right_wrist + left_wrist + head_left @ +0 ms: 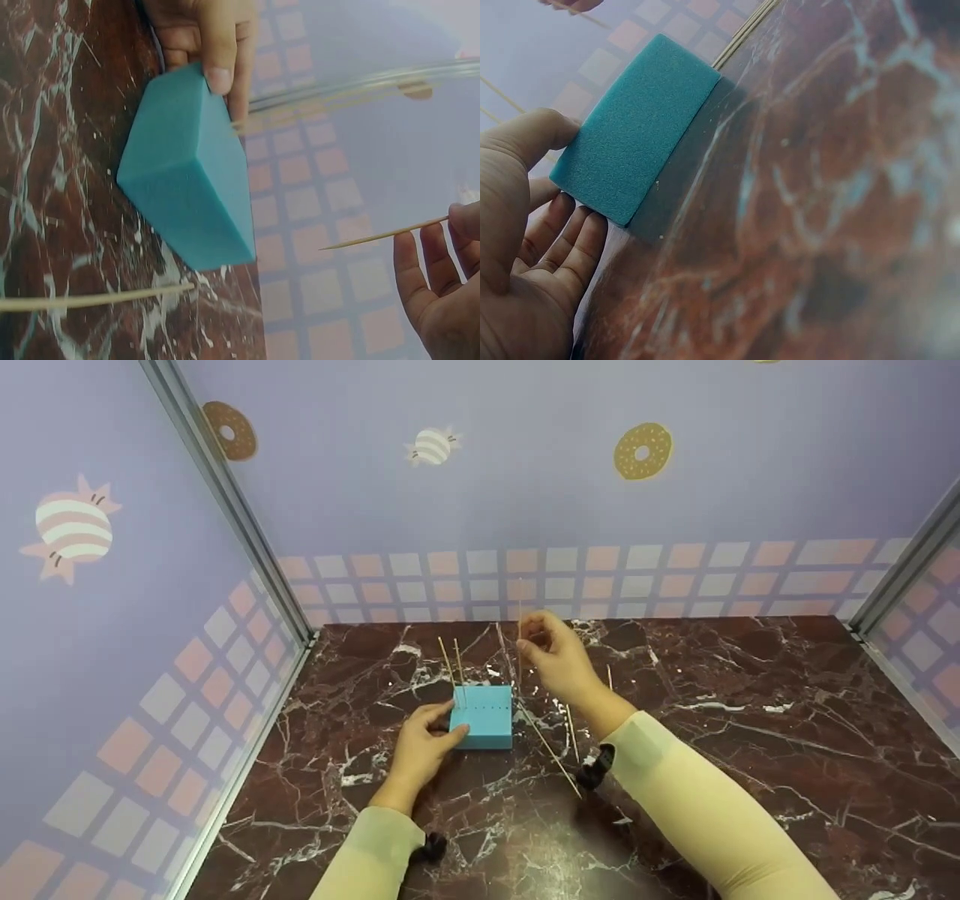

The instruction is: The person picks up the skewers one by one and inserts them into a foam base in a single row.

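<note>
- Blue block (487, 735): left side occupied by left hand (421, 742); front face unobstructed.
- Standing sticks (446, 661), two: rise from block top at left end, barring low sideways passage there.
- Hole row (493, 708), right of sticks: open from above.
- Right hand (553, 656), with upright held stick (520, 607): fills air behind and right of block.
- Loose sticks (550, 749): lie across tabletop (750, 780) right of block.
- Wide passage: tabletop right of right forearm (697, 795).
- Back wall (525, 495): limits far reach.

Soft glare on near tabletop (551, 851); left wrist view blurred rightward.
</note>
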A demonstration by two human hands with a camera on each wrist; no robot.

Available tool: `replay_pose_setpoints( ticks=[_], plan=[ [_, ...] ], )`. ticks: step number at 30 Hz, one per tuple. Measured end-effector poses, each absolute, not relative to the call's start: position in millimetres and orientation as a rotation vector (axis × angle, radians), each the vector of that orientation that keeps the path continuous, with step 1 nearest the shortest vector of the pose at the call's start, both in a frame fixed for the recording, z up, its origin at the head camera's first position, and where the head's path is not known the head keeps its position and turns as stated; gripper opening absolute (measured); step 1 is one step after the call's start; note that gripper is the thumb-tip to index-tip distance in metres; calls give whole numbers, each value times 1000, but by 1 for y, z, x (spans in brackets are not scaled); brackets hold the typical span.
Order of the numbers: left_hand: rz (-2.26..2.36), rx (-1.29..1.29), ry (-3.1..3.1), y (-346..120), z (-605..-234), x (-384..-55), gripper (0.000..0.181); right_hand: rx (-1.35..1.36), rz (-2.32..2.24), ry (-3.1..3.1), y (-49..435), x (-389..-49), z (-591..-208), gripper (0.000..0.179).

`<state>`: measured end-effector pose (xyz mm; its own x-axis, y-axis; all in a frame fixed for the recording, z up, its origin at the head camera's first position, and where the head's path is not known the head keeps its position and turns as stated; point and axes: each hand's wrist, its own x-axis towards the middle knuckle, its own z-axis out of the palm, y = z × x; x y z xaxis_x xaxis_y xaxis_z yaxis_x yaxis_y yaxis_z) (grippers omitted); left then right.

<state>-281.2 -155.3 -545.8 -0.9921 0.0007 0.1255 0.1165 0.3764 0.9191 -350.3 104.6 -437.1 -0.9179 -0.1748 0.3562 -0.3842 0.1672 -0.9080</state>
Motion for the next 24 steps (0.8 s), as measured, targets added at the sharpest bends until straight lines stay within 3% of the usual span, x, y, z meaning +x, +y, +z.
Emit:
replay_pose_setpoints(
  ticks=[24],
  plan=[
    [-1710, -119, -2471, -155, -546, -284, 58, 803, 1867, -2361, 55, -345, -460, 15]
  ],
)
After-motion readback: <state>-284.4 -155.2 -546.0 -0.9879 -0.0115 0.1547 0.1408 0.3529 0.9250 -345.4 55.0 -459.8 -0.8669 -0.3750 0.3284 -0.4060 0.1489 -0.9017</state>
